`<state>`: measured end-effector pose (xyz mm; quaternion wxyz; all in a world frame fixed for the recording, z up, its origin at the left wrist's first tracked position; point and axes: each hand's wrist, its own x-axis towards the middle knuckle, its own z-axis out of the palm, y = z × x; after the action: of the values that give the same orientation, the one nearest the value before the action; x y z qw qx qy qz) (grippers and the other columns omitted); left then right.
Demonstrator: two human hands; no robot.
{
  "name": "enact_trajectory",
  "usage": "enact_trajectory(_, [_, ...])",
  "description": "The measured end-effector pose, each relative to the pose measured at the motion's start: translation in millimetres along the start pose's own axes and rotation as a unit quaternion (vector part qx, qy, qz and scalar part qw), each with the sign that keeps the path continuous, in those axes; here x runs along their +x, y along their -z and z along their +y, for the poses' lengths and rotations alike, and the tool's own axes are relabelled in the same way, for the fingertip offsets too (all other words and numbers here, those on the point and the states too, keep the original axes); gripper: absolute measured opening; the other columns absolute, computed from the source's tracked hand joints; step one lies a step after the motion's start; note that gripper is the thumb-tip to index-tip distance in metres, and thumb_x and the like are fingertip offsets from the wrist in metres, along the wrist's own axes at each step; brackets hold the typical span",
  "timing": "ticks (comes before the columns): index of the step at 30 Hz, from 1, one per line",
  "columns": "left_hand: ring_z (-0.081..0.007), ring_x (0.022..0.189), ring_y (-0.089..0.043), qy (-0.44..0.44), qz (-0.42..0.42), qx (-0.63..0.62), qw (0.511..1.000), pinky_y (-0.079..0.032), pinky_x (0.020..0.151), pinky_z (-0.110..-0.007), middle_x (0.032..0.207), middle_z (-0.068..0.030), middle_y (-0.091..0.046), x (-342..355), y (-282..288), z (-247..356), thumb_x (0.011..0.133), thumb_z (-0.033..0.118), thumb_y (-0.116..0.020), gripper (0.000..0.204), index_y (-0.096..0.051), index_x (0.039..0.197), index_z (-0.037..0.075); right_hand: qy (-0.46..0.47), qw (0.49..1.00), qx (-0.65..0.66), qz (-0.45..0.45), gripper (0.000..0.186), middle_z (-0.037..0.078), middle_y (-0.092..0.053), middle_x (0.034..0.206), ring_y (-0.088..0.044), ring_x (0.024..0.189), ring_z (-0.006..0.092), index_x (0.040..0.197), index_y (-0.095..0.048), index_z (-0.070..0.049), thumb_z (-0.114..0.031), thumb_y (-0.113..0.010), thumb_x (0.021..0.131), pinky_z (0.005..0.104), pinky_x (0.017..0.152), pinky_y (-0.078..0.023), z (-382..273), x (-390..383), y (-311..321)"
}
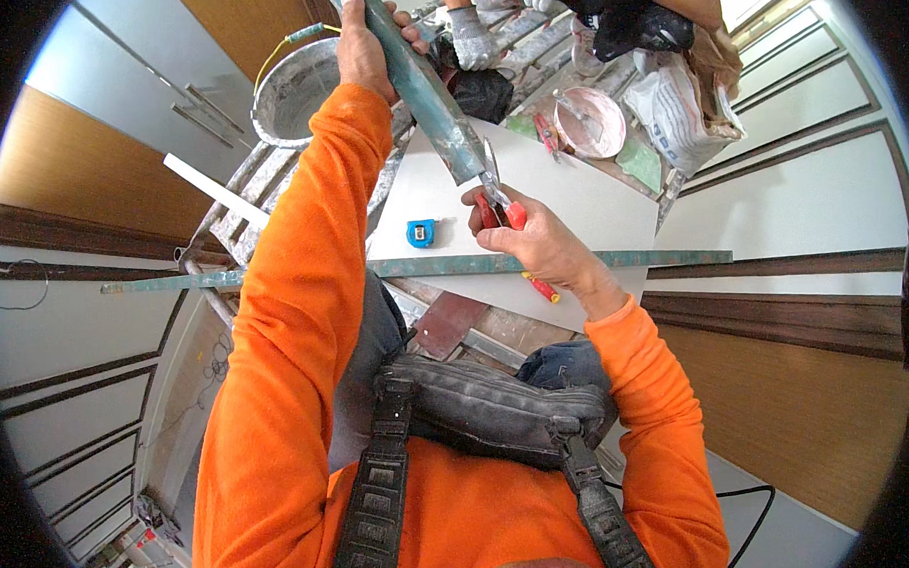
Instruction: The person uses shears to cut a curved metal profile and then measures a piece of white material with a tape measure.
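Observation:
My left hand (pixel 364 53) grips a grey-green metal channel (pixel 432 111), raised diagonally over a white board (pixel 602 214). In my right hand (pixel 536 242) are red-handled snips (pixel 516 215), their metal jaws at the channel's lower end; whether they are biting into it I cannot tell. A blue tape measure (pixel 420 233) lies on the board, left of my right hand. A long grey-green metal strip (pixel 676 257) crosses the board below it, and a red-and-yellow handled tool (pixel 540 287) shows just under that strip.
A splattered bucket (pixel 290 108) stands upper left on a slatted platform (pixel 239 216). A co-worker's gloved hand (pixel 473 39) is at the top, near a pink-splashed tub (pixel 592 134) and a white sack (pixel 671 111). Panelled doors (pixel 788 196) flank both sides. A loose cable (pixel 211 376) hangs lower left.

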<state>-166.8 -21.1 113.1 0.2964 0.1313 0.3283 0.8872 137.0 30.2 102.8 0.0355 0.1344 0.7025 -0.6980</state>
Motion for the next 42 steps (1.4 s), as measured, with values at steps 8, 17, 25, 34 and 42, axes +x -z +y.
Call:
enact_trajectory(8, [-0.0150,0.058,-0.051,0.005,0.026,0.015,1.000,-0.046,0.050,-0.031,0.075,-0.0011,-0.051,-23,-38,9,0.096,0.069,-0.050,0.059,-0.052,0.106,0.011,-0.021,0.998,-0.046,-0.026,0.030,-0.002,-0.060,0.089,-0.055,0.079,0.0091,0.119,-0.065,0.000,-0.013,-0.066,0.092,0.0263,0.074,-0.047,-2,-3,2])
enact_trajectory(17, [-0.0154,0.058,-0.051,-0.039,-0.006,-0.029,0.999,-0.046,0.050,-0.031,0.079,-0.0018,-0.053,-20,-35,15,0.097,0.068,-0.052,0.058,-0.052,0.108,0.011,-0.034,0.999,-0.002,-0.002,0.019,0.000,-0.059,0.078,-0.053,0.069,0.0099,0.103,-0.064,-0.003,-0.020,-0.063,0.095,0.0275,0.063,-0.045,-2,-4,-7])
enact_trajectory(25, [-0.0164,0.058,-0.051,-0.031,-0.007,-0.035,0.999,-0.045,0.051,-0.030,0.078,-0.0030,-0.053,-18,-33,18,0.098,0.067,-0.051,0.058,-0.052,0.107,0.010,-0.043,0.998,-0.046,-0.030,0.023,0.002,-0.063,0.088,-0.058,0.080,0.0110,0.113,-0.063,-0.001,-0.017,-0.061,0.096,0.0276,0.073,-0.050,-10,-5,0])
enact_trajectory(34, [-0.0160,0.058,-0.053,-0.054,0.022,0.006,0.998,-0.047,0.051,-0.030,0.077,-0.0028,-0.053,-22,-39,18,0.098,0.066,-0.051,0.057,-0.051,0.106,0.010,0.010,0.997,-0.077,0.018,0.034,0.003,-0.063,0.102,-0.059,0.096,0.0123,0.127,-0.059,0.002,-0.005,-0.059,0.094,0.0278,0.092,-0.048,-3,-1,-1])
enact_trajectory(42, [-0.0161,0.059,-0.052,-0.063,-0.018,-0.026,0.997,-0.046,0.051,-0.030,0.079,-0.0040,-0.054,-18,-36,16,0.098,0.065,-0.052,0.057,-0.051,0.107,0.009,-0.033,0.998,-0.046,-0.011,0.020,0.001,-0.061,0.085,-0.057,0.077,0.0106,0.110,-0.063,-0.002,-0.015,-0.058,0.096,0.0278,0.069,-0.048,-3,-3,2])
